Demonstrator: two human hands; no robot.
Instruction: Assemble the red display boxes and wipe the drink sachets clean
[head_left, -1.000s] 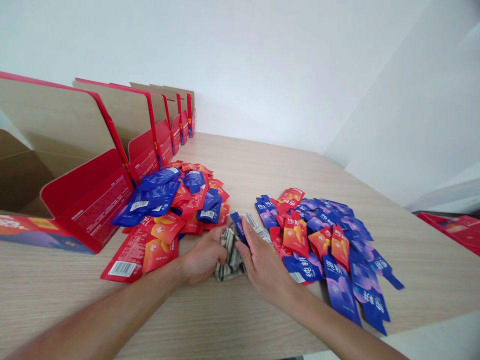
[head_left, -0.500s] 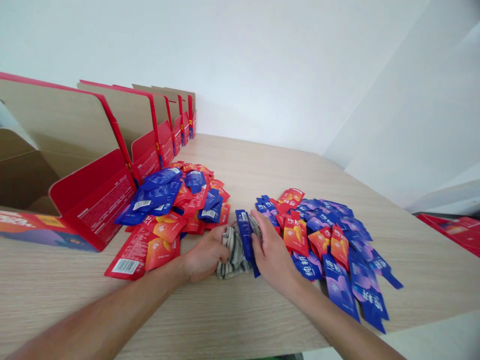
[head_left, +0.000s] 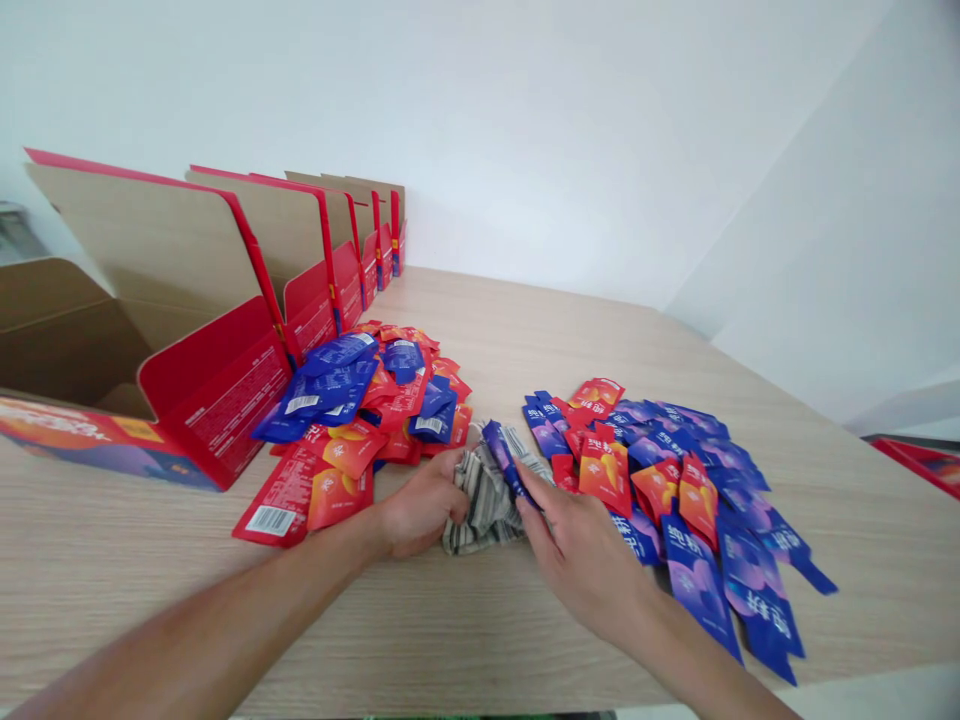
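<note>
A grey and white striped cloth (head_left: 486, 500) is bunched up between my two hands. My left hand (head_left: 426, 505) is closed in a fist around the cloth's left side. In my right hand (head_left: 574, 530) a blue pouch (head_left: 504, 458) is pinched between thumb and fingers, seen nearly edge-on and lying against the cloth. Left of the cloth spreads a heap of red and blue pouches (head_left: 349, 465), several with their barcode backs up. Close by my right hand lies another pile of blue and red pouches (head_left: 697, 490), mostly front side up.
Open red cardboard boxes (head_left: 214, 400) with raised lids stand in a row along the left, running back to the white wall. Both piles rest on a pale wooden table (head_left: 360, 640). Part of another red item (head_left: 911, 462) shows at the right edge.
The blue pouch has turned from showing its barcode side to nearly edge-on in my right hand. My left hand keeps its grip on the cloth. The whole view has shifted slightly.
</note>
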